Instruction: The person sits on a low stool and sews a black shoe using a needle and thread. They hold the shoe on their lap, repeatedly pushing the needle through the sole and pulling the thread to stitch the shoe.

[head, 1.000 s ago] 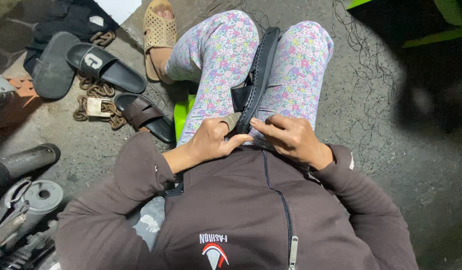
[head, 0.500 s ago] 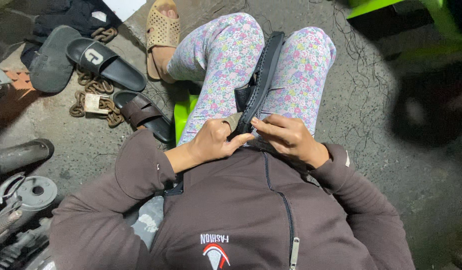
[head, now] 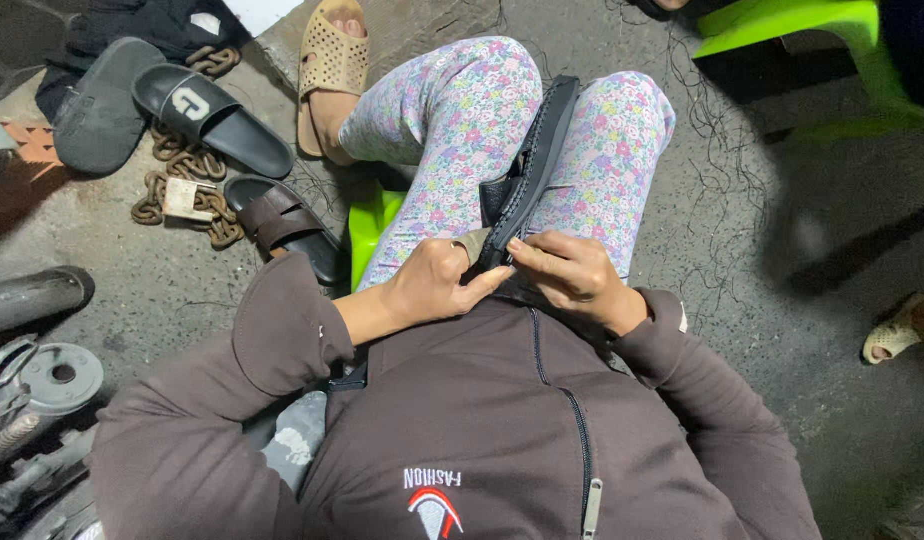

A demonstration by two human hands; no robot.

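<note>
— Why is the black sandal standing on its edge like that?

— The person is sitting and is clamping it between the two knees in the flowered trousers, so it is not slipping. The near end is coming to the lap, just in front of the brown jacket.

— And the hands?

— The left hand is closing its fingers around the near end of the sandal, I think to keep it steady. The right hand is pinching the edge of the sole with curled fingers, just beside the left one; the two hands are almost touching.

— Is something in the fingers, a needle maybe?

— I cannot tell, it is too small.

— What is lying on the floor?

— On the concrete floor, toward its left edge, black slides are lying with a brown sandal and a rusty chain. A green stool is showing under the legs.
</note>
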